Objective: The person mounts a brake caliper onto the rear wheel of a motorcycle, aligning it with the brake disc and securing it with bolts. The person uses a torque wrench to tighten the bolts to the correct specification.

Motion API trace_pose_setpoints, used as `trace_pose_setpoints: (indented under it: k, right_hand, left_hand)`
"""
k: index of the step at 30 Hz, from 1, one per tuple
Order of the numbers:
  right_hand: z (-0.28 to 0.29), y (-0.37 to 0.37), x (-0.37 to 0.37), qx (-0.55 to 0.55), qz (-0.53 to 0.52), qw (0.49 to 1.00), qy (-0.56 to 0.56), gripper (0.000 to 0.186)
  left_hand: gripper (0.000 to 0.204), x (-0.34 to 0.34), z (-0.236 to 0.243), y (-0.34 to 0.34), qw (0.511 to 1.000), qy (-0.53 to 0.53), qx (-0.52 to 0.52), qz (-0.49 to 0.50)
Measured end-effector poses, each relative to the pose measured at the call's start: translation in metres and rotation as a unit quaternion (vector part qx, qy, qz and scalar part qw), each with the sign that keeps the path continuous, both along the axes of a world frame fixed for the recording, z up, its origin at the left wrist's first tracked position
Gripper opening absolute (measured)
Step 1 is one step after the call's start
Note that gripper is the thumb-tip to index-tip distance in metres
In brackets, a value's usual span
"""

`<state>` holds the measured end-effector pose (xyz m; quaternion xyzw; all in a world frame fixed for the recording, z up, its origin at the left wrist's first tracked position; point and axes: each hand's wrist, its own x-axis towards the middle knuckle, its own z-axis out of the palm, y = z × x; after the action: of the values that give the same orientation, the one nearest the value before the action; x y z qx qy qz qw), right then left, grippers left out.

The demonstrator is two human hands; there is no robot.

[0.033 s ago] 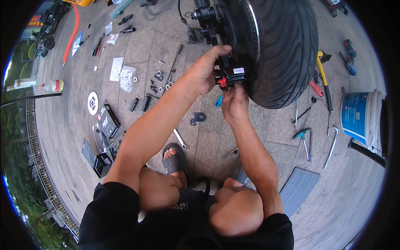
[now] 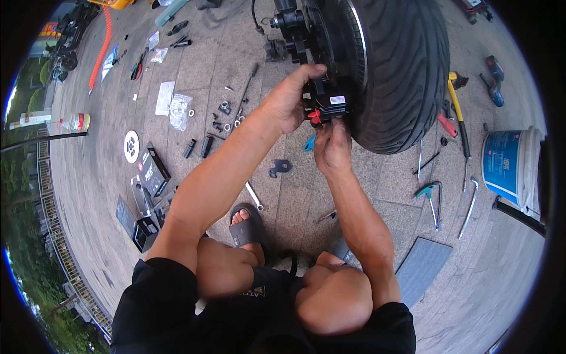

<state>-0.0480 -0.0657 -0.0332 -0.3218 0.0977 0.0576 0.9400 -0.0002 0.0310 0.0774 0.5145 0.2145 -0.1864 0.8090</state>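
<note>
A black brake caliper (image 2: 330, 105) with a small white label and a red insert (image 2: 314, 115) sits beside the wide tyre (image 2: 404, 71) of a wheel. My left hand (image 2: 289, 100) wraps round its left side, thumb on top and the other fingers mostly hidden. From below, my right hand (image 2: 334, 148) presses bent fingers against its underside; the fingertips are partly hidden by the caliper. A blue-handled tool (image 2: 309, 143) lies just left of my right hand. On the paving nearby are a dark metal bracket (image 2: 280, 167) and a combination wrench (image 2: 254, 196).
Loose bolts and washers (image 2: 225, 107) lie to the left, near a brake disc (image 2: 131, 146) and a black box (image 2: 154, 169). To the right are a yellow hammer (image 2: 458, 115), a teal-handled hex key (image 2: 433, 203), a blue-and-white bucket (image 2: 507, 165) and a grey slab (image 2: 423, 268).
</note>
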Motion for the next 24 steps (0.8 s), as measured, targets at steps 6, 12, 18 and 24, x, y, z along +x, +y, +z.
trace_pose_setpoints:
  k: [6, 12, 18, 24]
  right_hand:
    - [0.003, -0.003, 0.001, 0.004, 0.005, 1.000, 0.012, 0.029]
    - [0.012, -0.008, -0.003, 0.077, 0.027, 0.996, 0.033, 0.034]
    - [0.037, -0.009, -0.008, 0.091, 0.043, 0.993, 0.060, 0.032]
    - [0.049, -0.004, -0.002, 0.043, 0.013, 0.997, 0.059, 0.033]
  left_hand:
    - [0.042, 0.005, -0.004, 0.002, 0.999, 0.026, -0.025, 0.034]
    - [0.042, 0.003, -0.016, 0.006, 1.000, 0.004, -0.022, 0.013]
    - [0.039, 0.008, -0.019, 0.007, 1.000, -0.001, -0.013, 0.000]
    - [0.037, 0.012, -0.020, 0.008, 0.999, -0.029, -0.030, -0.012]
